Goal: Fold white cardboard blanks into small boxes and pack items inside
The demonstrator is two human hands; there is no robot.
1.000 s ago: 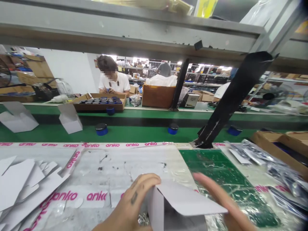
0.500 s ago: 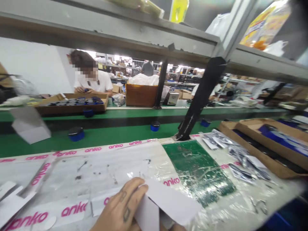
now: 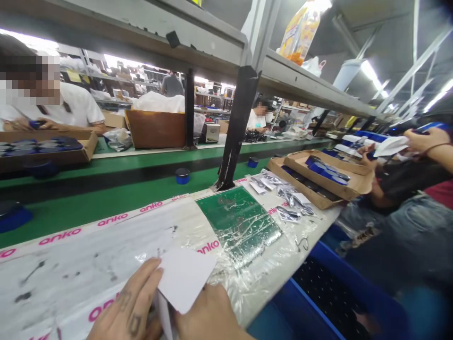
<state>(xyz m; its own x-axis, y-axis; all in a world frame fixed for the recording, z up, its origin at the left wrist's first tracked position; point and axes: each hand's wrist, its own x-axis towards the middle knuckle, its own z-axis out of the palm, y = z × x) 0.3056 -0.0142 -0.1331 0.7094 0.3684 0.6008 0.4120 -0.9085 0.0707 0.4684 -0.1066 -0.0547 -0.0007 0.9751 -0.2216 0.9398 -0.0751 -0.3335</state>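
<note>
White carton (image 3: 182, 278) sits at the near edge of the tabletop (image 3: 88, 264), between the person's two hands, with one flap standing up and tilted toward the far side. The left hand (image 3: 125, 314) lies against the carton's left side, fingers stretched forward and thumb side up, its fingertips touching the flap's left edge; it seems to steady the flap so the thin card does not sag. The right hand (image 3: 208, 316) lies just under and to the right of the flap, its back toward the camera, pressed against the carton from the right. Whether its fingers curl round anything is hidden below the frame edge, so its grip cannot be told. The carton's body is mostly cut off at the bottom of the picture.

The tabletop is covered with clear film and pink-lettered tape (image 3: 116, 218), probably to give a smooth, wipeable surface. A green mat (image 3: 237, 224) lies just beyond the carton to the right. Small sachets (image 3: 283, 198) are scattered farther right, near a shallow cardboard tray (image 3: 318, 182), within reach of a seated co-worker (image 3: 406, 189). Blue tins (image 3: 182, 175) stand on the green belt (image 3: 106, 193) at the far side.
</note>
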